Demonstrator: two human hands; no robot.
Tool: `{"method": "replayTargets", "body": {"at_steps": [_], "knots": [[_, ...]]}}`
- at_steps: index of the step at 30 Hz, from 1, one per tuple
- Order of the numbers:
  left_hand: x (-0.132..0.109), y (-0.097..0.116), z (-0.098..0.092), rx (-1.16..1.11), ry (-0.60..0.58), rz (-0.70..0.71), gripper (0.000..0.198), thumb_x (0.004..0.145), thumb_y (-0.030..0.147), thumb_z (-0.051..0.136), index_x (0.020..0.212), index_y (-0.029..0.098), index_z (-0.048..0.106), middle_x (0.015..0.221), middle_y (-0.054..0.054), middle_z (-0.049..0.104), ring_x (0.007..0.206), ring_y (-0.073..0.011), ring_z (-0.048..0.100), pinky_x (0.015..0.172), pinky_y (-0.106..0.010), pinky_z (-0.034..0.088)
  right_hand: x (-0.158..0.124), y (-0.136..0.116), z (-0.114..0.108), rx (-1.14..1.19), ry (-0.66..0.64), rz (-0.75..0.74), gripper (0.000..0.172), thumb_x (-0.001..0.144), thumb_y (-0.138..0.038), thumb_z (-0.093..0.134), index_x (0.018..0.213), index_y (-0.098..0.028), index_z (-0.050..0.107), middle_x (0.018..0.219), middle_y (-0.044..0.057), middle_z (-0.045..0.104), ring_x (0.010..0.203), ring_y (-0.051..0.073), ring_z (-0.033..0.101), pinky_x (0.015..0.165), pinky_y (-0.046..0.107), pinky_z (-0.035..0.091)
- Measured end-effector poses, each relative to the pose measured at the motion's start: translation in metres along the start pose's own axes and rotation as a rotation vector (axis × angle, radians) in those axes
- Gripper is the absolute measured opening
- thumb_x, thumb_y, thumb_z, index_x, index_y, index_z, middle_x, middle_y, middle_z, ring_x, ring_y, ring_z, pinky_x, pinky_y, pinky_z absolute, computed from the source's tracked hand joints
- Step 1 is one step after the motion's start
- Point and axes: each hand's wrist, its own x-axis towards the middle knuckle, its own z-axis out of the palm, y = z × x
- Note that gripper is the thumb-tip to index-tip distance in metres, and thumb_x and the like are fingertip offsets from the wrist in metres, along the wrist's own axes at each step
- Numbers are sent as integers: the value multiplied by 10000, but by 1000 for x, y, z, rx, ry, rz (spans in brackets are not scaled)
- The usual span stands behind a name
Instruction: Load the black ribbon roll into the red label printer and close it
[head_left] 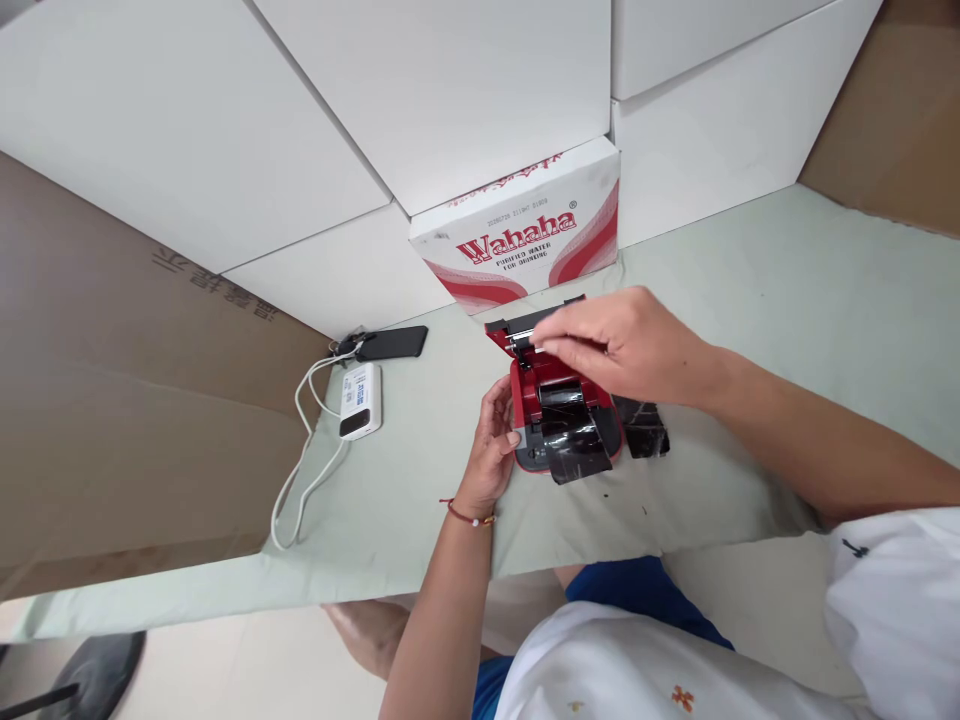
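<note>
A small red-and-black machine (528,390) sits on the cloth-covered table with its lid (502,335) raised at the back. Glossy black film (576,445) runs over its middle and hangs past the front edge. My left hand (491,450) grips the machine's left side, thumb on the grey front corner. At the lid, my right hand (615,340) is closed in a pinch. Thin pale rods show by its fingertips; whether they are held or belong to the lid I cannot tell. A crumpled black piece of film (643,428) lies on the right, partly under my right hand.
A white-and-red Wahaha box (517,240) stands behind the machine, against white panels (450,90). To the left lie a black phone-like slab (391,342) and a white power bank (361,400) with a looped white cable (289,490). Cardboard (150,400) borders the left side.
</note>
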Motion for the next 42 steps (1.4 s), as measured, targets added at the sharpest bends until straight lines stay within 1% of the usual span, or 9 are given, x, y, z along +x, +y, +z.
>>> {"method": "replayTargets", "body": {"at_steps": [3, 7, 9, 13, 19, 27, 32, 37, 42], "knots": [[-4, -3, 2, 21, 55, 45, 696, 834, 494, 819, 1477, 330, 611, 1608, -70, 559, 1544, -328, 462, 1301, -499, 369, -1, 12, 2, -91, 172, 13, 394, 1044, -247, 497, 1357, -153, 717, 1320, 113, 771, 1210, 275, 651, 1054, 425, 510], [-16, 8, 9, 197, 145, 221, 553, 933, 402, 741, 1470, 371, 615, 1647, -58, 530, 1583, -323, 440, 1296, -530, 397, 1, 31, 8, -136, 19, 33, 498, 1016, -285, 573, 1477, -102, 623, 1451, 188, 690, 1405, 332, 543, 1156, 523, 482], [-24, 19, 14, 381, 75, 352, 539, 945, 387, 720, 1474, 352, 622, 1660, -70, 511, 1613, -343, 388, 1307, -567, 378, 0, 34, 8, -134, -40, 22, 475, 1026, -297, 562, 1457, -114, 638, 1436, 186, 700, 1391, 329, 567, 1156, 527, 490], [-39, 37, 31, 885, -158, 546, 471, 967, 245, 655, 1435, 297, 638, 1484, -107, 679, 1592, -342, 428, 1326, -663, 273, -1, 24, 1, -152, -86, 39, 416, 1031, -279, 545, 1395, -133, 684, 1374, 166, 736, 1301, 322, 644, 1087, 486, 526], [-52, 37, 52, 1109, -73, 759, 388, 955, 14, 575, 1240, 237, 714, 1200, -43, 823, 1334, -202, 678, 1339, -513, 292, -4, 5, -12, -197, -242, 64, 334, 1046, -263, 531, 1285, -156, 738, 1261, 132, 786, 1167, 293, 714, 974, 404, 530], [-61, 40, 51, 1119, -42, 721, 326, 1023, 170, 613, 1332, 237, 690, 1342, -74, 773, 1481, -230, 555, 1352, -511, 267, -16, -16, -24, -329, -545, 34, 263, 1072, -264, 503, 1186, -164, 717, 1035, 114, 791, 881, 240, 716, 700, 318, 407], [-54, 46, 42, 878, 181, 524, 410, 1127, 362, 472, 1521, 312, 576, 1509, -66, 682, 1525, -240, 529, 1359, -517, 262, -17, -30, -21, -417, -805, -35, 145, 1013, -225, 614, 1048, -162, 740, 924, 88, 778, 718, 204, 638, 604, 326, 309], [-36, 46, 30, 714, 210, 266, 430, 1161, 437, 361, 1504, 321, 594, 1376, -39, 774, 1417, -230, 637, 1367, -540, 223, -17, -21, -18, -404, -776, -88, 116, 923, -169, 684, 1028, -173, 735, 874, 57, 763, 656, 194, 606, 568, 326, 293], [-26, 41, 22, 808, 239, 325, 415, 1157, 420, 379, 1340, 306, 734, 1225, -20, 834, 1299, -228, 708, 1338, -538, 282, -12, -23, -16, -408, -798, -43, 114, 879, -146, 687, 969, -171, 753, 781, 66, 745, 641, 199, 624, 554, 313, 284]]}}
